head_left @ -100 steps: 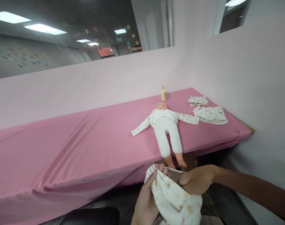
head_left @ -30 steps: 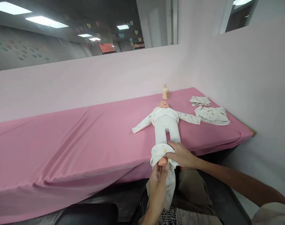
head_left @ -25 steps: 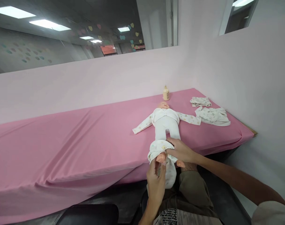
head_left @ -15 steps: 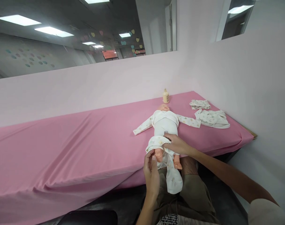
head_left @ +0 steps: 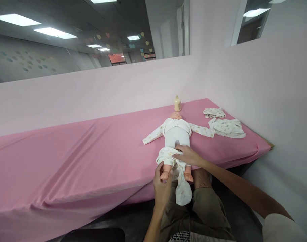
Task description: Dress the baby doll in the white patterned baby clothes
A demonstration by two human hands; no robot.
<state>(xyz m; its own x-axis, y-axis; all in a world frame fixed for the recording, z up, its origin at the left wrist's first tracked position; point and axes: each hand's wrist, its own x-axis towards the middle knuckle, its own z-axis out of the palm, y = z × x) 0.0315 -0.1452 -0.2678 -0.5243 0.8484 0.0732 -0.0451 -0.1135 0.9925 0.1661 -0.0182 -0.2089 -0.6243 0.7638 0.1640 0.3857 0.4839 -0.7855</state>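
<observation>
A baby doll (head_left: 177,136) lies on its back with its head toward the wall, in a white printed long-sleeved top pushed up at the chest. White printed baby pants (head_left: 166,153) are bunched around its thighs, and one loose leg of them hangs over the table edge between the doll's feet. My right hand (head_left: 189,155) is closed on the pants' waistband at the doll's lower belly. My left hand (head_left: 163,188) curls around the doll's foot (head_left: 165,174) on the left, thumb on one side and fingers on the other. The doll's other foot (head_left: 188,175) is bare and untouched.
A pink sheet (head_left: 93,161) covers the long table along the wall. A cream pump bottle (head_left: 177,103) stands behind the doll's head. To the right lie a folded printed cloth (head_left: 214,113) and a loosely spread printed garment (head_left: 228,128). My knees are under the near edge.
The doll's left-side foot has come further out of the bunched pants, showing more leg. My left hand has moved slightly lower with it. My right hand keeps its hold on the waistband.
</observation>
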